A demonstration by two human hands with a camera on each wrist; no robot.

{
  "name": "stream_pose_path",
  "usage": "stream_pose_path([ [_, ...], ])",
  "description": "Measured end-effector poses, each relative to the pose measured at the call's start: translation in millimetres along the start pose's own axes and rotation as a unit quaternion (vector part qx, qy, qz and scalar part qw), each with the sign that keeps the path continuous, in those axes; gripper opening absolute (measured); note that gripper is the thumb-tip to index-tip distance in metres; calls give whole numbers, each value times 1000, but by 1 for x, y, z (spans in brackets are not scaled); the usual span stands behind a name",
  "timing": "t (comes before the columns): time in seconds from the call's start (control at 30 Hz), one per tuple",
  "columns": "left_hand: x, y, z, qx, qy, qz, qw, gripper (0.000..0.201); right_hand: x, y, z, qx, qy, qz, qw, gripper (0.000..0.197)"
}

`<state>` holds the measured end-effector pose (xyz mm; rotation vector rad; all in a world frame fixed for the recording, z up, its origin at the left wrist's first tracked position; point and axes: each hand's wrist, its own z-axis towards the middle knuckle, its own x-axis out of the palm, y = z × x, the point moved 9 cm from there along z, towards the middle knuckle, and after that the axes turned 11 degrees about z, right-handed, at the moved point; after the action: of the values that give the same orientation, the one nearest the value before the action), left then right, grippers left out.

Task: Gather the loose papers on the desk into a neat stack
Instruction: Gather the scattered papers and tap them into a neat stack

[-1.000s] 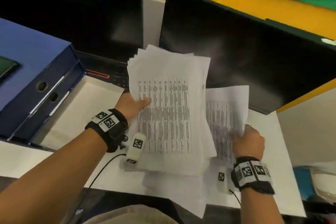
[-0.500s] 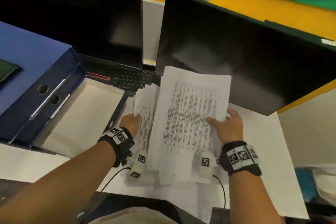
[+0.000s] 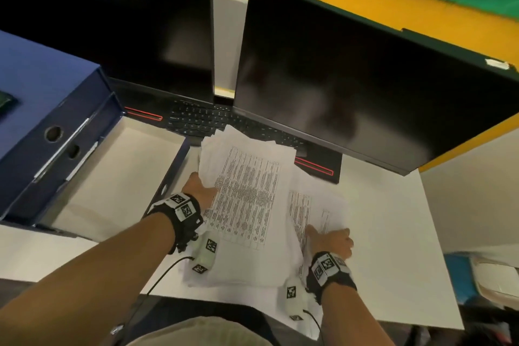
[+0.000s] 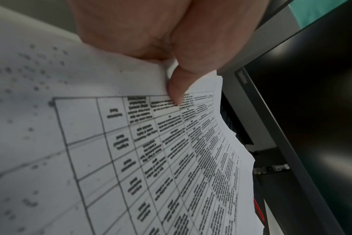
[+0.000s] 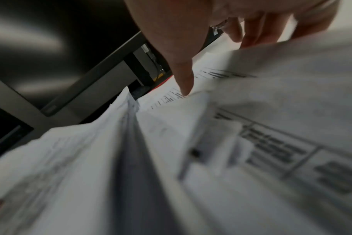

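1. Two hands work thin white sheets printed with dense black ruled tables; the paper is limp and matte, its edges fanned and uneven.
2. The left hand grips the bundle of papers at its left edge, thumb pressed on the top sheet and fingers hidden beneath; the bundle tilts up above the white desk, its far corners over a black keyboard.
3. The right hand pinches a loose sheet just right of the bundle, thumb on top and fingers curled under its lifted edge; the wrist view is blurred.
4. More sheets lie flat on the desk under the bundle.
5. Two glossy black monitors stand behind; a rigid blue box file with a round finger hole sits at left beside an open shallow tray.
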<state>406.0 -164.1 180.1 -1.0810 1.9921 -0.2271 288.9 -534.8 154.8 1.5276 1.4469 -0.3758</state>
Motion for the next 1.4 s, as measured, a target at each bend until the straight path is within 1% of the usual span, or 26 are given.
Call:
stream_pose_path([
  [0.07,0,-1,-3,-7,1,5,1000,48,8,5,0,-4,19,46,999,103],
  [0.17,-1,-2,-6,-14,-1,4,1000,50,9,15,-4,-8,28,76,997,86],
  [0.3,1,2,-5,-20,5,-1,1000,46,17,15,-9,19,59,63,996,74],
  [0.37,3,5,-5,-25,9,-6,1000,45,20,21,-13,9,65,73,995,63],
  [0.47,3,9,0,-18,3,-11,1000,44,26,29,-18,-14,93,88,992,50],
  [0.53,0,11,4,-10,-8,-8,1000,42,15,35,-23,-38,82,98,991,35],
  [0.57,-2,11,5,-8,-14,-9,1000,42,2,39,-25,-56,60,100,992,27],
  [0.67,-6,17,14,-15,-33,-7,999,42,-51,64,-33,-145,-9,79,986,12],
  [0.73,-9,20,17,-20,-48,-4,999,41,-88,92,-43,-229,-40,60,971,13],
  [0.8,-11,20,19,-20,-56,13,998,35,-120,120,-58,-302,-60,46,950,23],
  [0.87,-13,19,21,-14,-58,31,998,26,-151,146,-76,-355,-70,54,931,34],
  [0.9,-14,18,21,-9,-58,36,998,25,-168,157,-87,-373,-67,73,922,38],
  [0.97,-12,14,20,-5,-49,35,998,32,-200,177,-111,-406,-49,123,904,37],
  [1.07,-5,10,17,-1,-27,21,999,43,-222,198,-135,-433,16,196,880,37],
  [1.13,0,4,13,11,-8,19,1000,41,-212,206,-134,-429,64,208,877,41],
  [1.2,5,-1,10,20,10,3,1000,40,-185,210,-119,-406,106,201,885,42],
  [1.23,9,-1,9,24,27,-8,999,42,-165,210,-109,-387,126,192,893,42],
  [1.27,12,2,12,17,44,-30,998,50,-141,208,-97,-363,150,182,901,43],
  [1.3,15,5,12,4,56,-64,996,62,-115,203,-86,-334,177,170,910,44],
  [1.33,18,14,15,-27,73,-119,990,72,-84,195,-72,-304,197,158,918,46],
  [1.37,20,18,16,-48,74,-182,979,76,-58,184,-56,-273,204,150,928,48],
  [1.4,20,25,21,-66,65,-228,969,75,-33,172,-43,-245,203,149,936,51],
])
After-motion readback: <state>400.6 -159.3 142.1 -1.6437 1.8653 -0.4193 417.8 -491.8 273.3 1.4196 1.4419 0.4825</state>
